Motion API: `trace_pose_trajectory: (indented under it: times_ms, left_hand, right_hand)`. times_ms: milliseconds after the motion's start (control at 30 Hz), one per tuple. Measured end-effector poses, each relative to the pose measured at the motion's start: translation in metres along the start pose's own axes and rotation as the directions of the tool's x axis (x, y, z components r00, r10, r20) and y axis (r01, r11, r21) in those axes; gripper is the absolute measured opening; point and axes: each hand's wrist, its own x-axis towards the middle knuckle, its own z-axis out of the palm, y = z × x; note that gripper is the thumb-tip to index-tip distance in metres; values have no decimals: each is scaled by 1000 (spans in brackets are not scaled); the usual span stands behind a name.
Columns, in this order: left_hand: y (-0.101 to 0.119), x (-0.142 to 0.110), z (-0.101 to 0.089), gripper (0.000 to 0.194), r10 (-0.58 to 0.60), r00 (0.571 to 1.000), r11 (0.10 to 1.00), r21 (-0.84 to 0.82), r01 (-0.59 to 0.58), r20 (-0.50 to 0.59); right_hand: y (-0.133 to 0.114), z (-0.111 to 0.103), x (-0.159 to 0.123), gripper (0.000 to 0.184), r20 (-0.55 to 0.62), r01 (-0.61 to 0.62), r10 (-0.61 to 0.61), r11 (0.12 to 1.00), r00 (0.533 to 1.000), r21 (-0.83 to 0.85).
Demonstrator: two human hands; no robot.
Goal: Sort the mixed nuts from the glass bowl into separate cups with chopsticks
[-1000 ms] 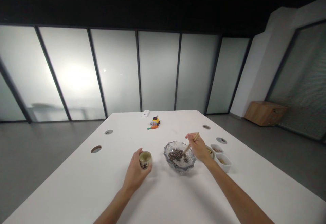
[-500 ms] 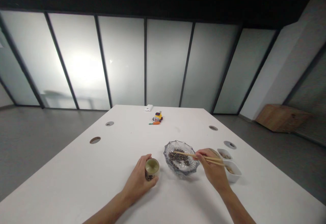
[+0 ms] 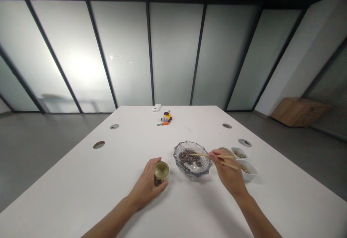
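Note:
On the white table, my left hand [image 3: 148,183] is wrapped round a small greenish ceramic cup [image 3: 162,173] with dark lettering on its side. My right hand [image 3: 230,171] grips a pair of wooden chopsticks [image 3: 202,155]. Their tips reach into a scalloped clear glass bowl [image 3: 207,170], over a layer of dark brown beans [image 3: 189,158]. The bowl stands just right of the cup. Whether a bean sits between the tips is too small to tell.
Right of my right hand stand white dishes [image 3: 251,176] with small pale pieces inside, partly hidden. Farther off lie a yellow toy car [image 3: 166,116], an orange toy carrot [image 3: 163,124] and a white box [image 3: 156,107]. Round holes [image 3: 99,145] pierce the tabletop near both sides.
The view has tilted down slightly, so the table things appear higher. The rear ends of the chopsticks have spread apart in my right hand. My left hand still holds the cup.

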Motion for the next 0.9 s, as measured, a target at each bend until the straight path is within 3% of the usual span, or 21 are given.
trace_pose_trajectory:
  times_ms: [333,900]
  left_hand:
    - [-2,-1,1,71,17,1000,999,35,-17,-7]
    - [-5,-1,1,73,39,999,998,57,-39,-1]
  right_hand:
    - [10,-1,-1,49,-60,40,-44,997,997,-68]
    - [7,1,-2,46,-6,64,-64,998,998,-27]
